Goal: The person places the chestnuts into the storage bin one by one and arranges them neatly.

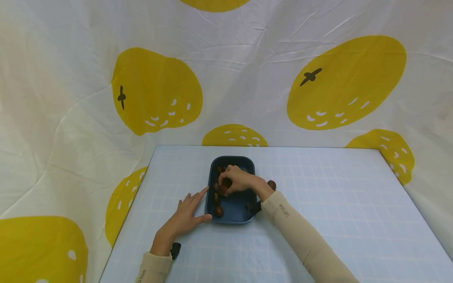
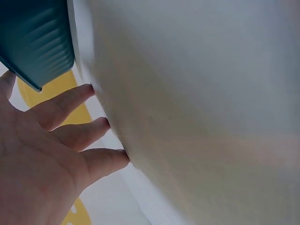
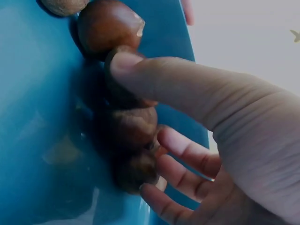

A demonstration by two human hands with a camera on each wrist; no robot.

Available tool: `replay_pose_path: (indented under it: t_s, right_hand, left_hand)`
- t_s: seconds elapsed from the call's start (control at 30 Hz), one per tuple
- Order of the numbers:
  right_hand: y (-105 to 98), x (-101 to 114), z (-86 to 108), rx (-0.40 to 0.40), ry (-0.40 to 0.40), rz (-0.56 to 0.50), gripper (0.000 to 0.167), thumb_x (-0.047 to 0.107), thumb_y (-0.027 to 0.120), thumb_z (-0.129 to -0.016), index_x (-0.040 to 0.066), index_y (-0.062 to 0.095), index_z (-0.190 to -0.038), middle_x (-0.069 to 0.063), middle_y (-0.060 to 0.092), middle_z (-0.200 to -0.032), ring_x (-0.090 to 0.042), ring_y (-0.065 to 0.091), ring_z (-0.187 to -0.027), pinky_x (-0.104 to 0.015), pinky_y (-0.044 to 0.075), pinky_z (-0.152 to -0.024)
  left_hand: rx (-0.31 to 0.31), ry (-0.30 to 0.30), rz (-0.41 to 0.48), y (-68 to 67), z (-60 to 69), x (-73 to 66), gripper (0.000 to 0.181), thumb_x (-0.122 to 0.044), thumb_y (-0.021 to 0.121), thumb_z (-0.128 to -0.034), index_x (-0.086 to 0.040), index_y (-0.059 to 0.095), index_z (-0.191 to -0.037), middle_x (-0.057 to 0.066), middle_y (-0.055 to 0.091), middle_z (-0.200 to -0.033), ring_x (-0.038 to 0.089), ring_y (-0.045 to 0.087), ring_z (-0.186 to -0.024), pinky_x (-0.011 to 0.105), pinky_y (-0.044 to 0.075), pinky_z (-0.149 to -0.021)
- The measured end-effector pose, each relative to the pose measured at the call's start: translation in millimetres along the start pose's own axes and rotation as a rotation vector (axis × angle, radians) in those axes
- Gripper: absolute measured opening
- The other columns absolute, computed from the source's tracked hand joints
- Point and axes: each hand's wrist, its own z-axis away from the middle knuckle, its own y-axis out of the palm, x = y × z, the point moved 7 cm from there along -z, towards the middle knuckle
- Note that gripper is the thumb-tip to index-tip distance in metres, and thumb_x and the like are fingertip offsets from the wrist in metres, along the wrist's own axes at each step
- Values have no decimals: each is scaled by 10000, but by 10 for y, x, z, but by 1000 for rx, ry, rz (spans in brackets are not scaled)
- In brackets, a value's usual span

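A dark blue tray [image 1: 233, 210] holds several brown chestnuts [image 1: 218, 212], mostly along its left side. My right hand [image 1: 240, 181] reaches inside, its thumb and fingers curled around a chestnut [image 1: 223, 190]. Seen from the right wrist, the thumb of my right hand [image 3: 225, 136] lies on a dark chestnut [image 3: 119, 82], with the other fingers beside further chestnuts in the row; shadow partly hides their contact. My left hand [image 1: 185, 216] is spread at the tray's left side, index fingertip and thumb at the rim. In the left wrist view its three other fingertips rest on the tabletop.
One more chestnut [image 1: 271, 185] lies outside the tray, just right of it and close to my right wrist. The white gridded table [image 1: 336, 196] extends on both sides. Behind it hangs a pale cloth [image 1: 244, 90] printed with yellow fruit shapes.
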Motion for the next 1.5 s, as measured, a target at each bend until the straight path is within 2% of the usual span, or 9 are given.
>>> replay_pose_path:
  t_s: [0.37, 0.63, 0.73, 0.87, 1.07, 1.17, 1.37, 1.5]
  right_hand:
    - [33, 9, -1, 0, 38, 94, 378, 234, 895, -771, 258, 691, -1089, -5, 484, -1128, -191, 425, -1021, -360, 444, -856]
    - [-6, 9, 40, -30, 63, 78, 332, 247, 860, -807, 243, 686, -1089, -3, 488, -1116, -202, 426, -1010, -376, 438, -842]
    - [-70, 50, 68, -50, 69, 46, 323, 254, 837, -834, 235, 689, -1120, -1, 493, -1137, -203, 432, -1036, -406, 427, -883]
    - [-221, 149, 128, -117, 43, -3, 335, 253, 808, -867, 199, 688, -1174, -33, 533, -1189, -216, 462, -1092, -462, 413, -929]
    - [-476, 295, 321, -247, -61, -69, 353, 226, 758, -919, 59, 674, -1218, -129, 618, -1160, -283, 554, -1048, -424, 472, -881]
    - [-578, 311, 456, -309, -87, -116, 333, 204, 755, -922, 52, 668, -1205, -140, 628, -1155, -268, 572, -1029, -429, 491, -886]
    - [-690, 188, 723, -402, -31, -178, 324, 225, 758, -920, 111, 666, -1210, -72, 622, -1169, -188, 568, -993, -384, 506, -869]
    - [-740, 105, 902, -436, -14, -206, 334, 217, 760, -917, 105, 662, -1216, -85, 622, -1180, -238, 571, -998, -415, 500, -853]
  left_hand:
    - [-2, -1, 11, 2, -5, 7, 937, -575, 726, -847, -499, 141, -1575, 110, 292, -1609, 510, 105, -1461, 746, 21, -1089]
    - [10, -6, 17, 11, -2, 10, 944, -578, 722, -848, -484, 134, -1581, 101, 277, -1616, 505, 97, -1464, 735, 12, -1097]
    - [10, -7, 27, 12, -3, 2, 941, -566, 727, -850, -475, 145, -1583, 104, 276, -1616, 508, 92, -1464, 737, 10, -1094]
    - [11, -15, 27, 13, -3, 1, 937, -556, 729, -855, -482, 142, -1581, 105, 273, -1618, 505, 88, -1466, 734, 12, -1097]
    - [11, -13, 23, 4, -2, 6, 938, -562, 728, -854, -495, 133, -1576, 102, 272, -1618, 504, 86, -1466, 732, 10, -1098]
    - [10, -10, 19, 4, -5, 12, 939, -572, 724, -851, -498, 131, -1576, 107, 274, -1617, 504, 86, -1466, 733, 9, -1097]
    - [9, -11, 22, 2, -3, 18, 941, -564, 728, -852, -491, 135, -1578, 121, 275, -1615, 498, 82, -1469, 731, 5, -1098]
    - [13, -7, 30, 3, 2, 9, 945, -551, 734, -854, -485, 132, -1581, 118, 266, -1618, 495, 74, -1471, 727, -5, -1101]
